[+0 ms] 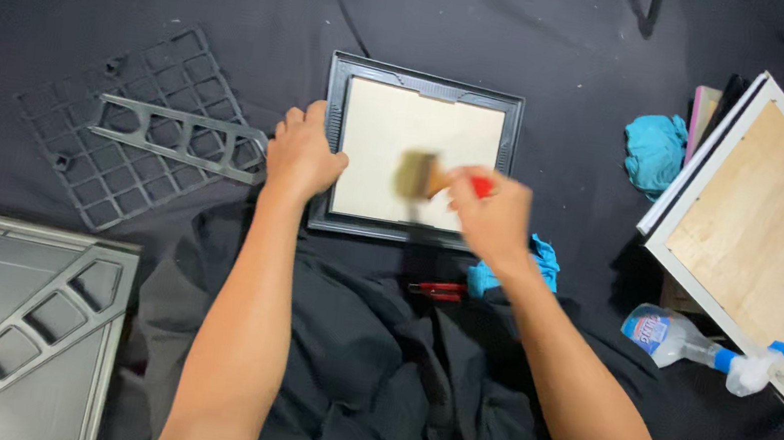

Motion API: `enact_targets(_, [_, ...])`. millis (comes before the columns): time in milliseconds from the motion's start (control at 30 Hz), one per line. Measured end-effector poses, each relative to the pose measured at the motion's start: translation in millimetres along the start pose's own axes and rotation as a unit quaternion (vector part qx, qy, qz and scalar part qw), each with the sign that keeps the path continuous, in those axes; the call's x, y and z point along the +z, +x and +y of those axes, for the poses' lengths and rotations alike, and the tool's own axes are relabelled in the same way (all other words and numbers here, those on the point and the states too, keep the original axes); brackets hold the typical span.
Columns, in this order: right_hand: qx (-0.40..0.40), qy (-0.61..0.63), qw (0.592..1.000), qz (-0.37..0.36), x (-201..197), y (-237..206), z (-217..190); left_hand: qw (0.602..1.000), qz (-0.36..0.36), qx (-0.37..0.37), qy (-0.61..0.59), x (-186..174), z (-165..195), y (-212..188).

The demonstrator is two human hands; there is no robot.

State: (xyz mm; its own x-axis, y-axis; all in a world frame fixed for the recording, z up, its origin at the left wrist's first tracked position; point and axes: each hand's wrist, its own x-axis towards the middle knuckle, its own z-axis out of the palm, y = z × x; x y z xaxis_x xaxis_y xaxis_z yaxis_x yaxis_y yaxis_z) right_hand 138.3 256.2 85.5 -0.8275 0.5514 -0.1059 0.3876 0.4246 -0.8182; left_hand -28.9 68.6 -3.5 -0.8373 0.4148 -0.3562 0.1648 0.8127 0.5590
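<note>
Dark picture frame [418,152] lies face down mid-cloth, pale backing up. Left hand [301,155] presses flat with fingers together on the frame's left edge, likely pinning it. Right hand [490,216] grips a red-handled brush [423,176], bristles blurred over the backing. Spray bottle [689,344] lies near right.

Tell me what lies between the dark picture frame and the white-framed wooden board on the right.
In the head view, a crumpled teal cloth lies on the black sheet between the dark picture frame and the white-framed board.
</note>
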Motion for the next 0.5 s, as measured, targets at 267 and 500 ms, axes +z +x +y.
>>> enact_targets(267, [0.138, 0.089, 0.98, -0.111, 32.2, 25.3, -9.3, 0.999, -0.009, -0.014, -0.028, 6.9, -0.7, 8.9])
enact_targets(500, [0.024, 0.085, 0.996, -0.008, 61.6, 107.9, -44.0, 0.999, -0.018, -0.018, -0.028, 8.6, -0.2, 7.6])
